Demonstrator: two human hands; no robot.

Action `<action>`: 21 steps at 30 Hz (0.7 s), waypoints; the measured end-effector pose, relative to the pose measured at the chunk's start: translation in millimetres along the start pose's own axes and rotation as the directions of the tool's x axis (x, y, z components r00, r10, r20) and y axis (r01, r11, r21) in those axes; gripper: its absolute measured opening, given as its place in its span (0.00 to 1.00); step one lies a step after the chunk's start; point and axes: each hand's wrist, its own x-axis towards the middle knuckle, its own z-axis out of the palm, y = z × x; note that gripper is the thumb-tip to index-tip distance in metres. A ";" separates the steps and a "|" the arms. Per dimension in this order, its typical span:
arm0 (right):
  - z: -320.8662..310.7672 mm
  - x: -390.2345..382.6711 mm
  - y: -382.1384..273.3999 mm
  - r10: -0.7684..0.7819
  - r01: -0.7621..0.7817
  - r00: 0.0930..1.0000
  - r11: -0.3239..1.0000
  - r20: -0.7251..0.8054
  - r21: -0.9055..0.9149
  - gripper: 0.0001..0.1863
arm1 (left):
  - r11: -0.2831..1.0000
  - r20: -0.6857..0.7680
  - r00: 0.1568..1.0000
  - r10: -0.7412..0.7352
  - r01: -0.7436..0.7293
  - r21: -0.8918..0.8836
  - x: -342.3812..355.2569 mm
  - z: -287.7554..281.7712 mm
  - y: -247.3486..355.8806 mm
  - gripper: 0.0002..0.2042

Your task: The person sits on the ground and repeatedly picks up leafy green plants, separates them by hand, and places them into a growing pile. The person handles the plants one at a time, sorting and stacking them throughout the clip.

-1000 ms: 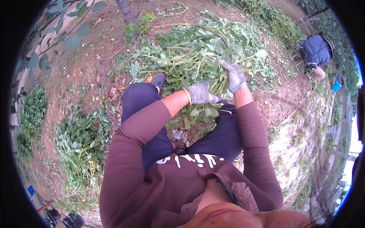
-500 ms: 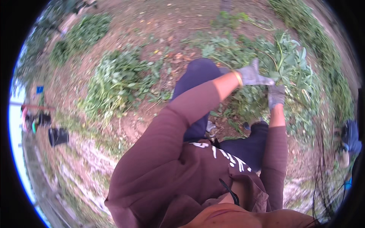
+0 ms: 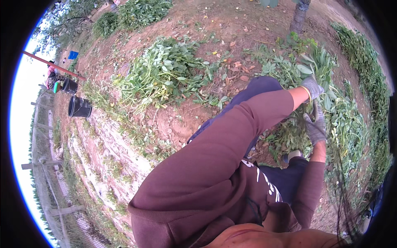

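My left hand [image 3: 312, 87], in a grey glove, is closed around a bunch of leafy green stems [image 3: 318, 62] whose leaves fan out above the fist. Just below it, my right hand [image 3: 316, 128], gloved too, has its fingers apart and touches or nearly touches the foliage. A heap of cut leafy plants [image 3: 345, 120] spreads beside and under both hands. My bent knee [image 3: 264, 84] is next to the plants, and a shoe [image 3: 294, 154] shows below them.
Another pile of cut plants [image 3: 165, 72] lies to the left, with more greenery [image 3: 144, 12] beyond. A tree trunk [image 3: 300, 16] stands ahead. Black buckets [image 3: 79, 106] and a blue container [image 3: 73, 55] are far left, near a wire fence [image 3: 47, 165]. A long plant row [image 3: 364, 62] runs along the right.
My left hand, open before, is now closed on the stems. My right hand has let go, its fingers now spread. The view has turned, shifting the scene.
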 end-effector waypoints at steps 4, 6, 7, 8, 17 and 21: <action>-25.7 -12.0 24.9 0.121 -0.093 0.985 0.971 -0.120 0.218 0.30 | 0.944 -0.070 0.990 0.122 -0.094 0.317 16.0 -74.7 28.2 0.27; -31.6 -15.5 23.6 0.322 -0.284 0.944 0.906 -0.076 0.315 0.28 | 0.801 -0.163 0.942 0.293 -0.148 0.580 38.8 -118.9 8.3 0.27; -43.5 -21.7 40.6 0.336 -0.277 0.934 0.896 -0.121 0.347 0.27 | 0.733 -0.130 0.932 0.339 -0.175 0.658 21.2 -148.3 32.7 0.28; -49.4 -26.5 51.2 0.396 -0.353 0.914 0.882 -0.085 0.311 0.25 | 0.703 -0.111 0.929 0.353 -0.185 0.687 8.1 -179.3 37.2 0.28; -24.1 -46.8 86.2 0.445 -0.447 0.894 0.885 0.047 0.132 0.21 | 0.154 -0.070 0.928 0.365 0.014 0.988 -92.0 -425.5 -79.6 0.30; -22.2 -54.2 119.7 0.448 -0.456 0.889 0.883 0.094 0.113 0.21 | 0.166 -0.303 0.876 0.375 0.258 0.952 -148.7 -535.6 -132.0 0.28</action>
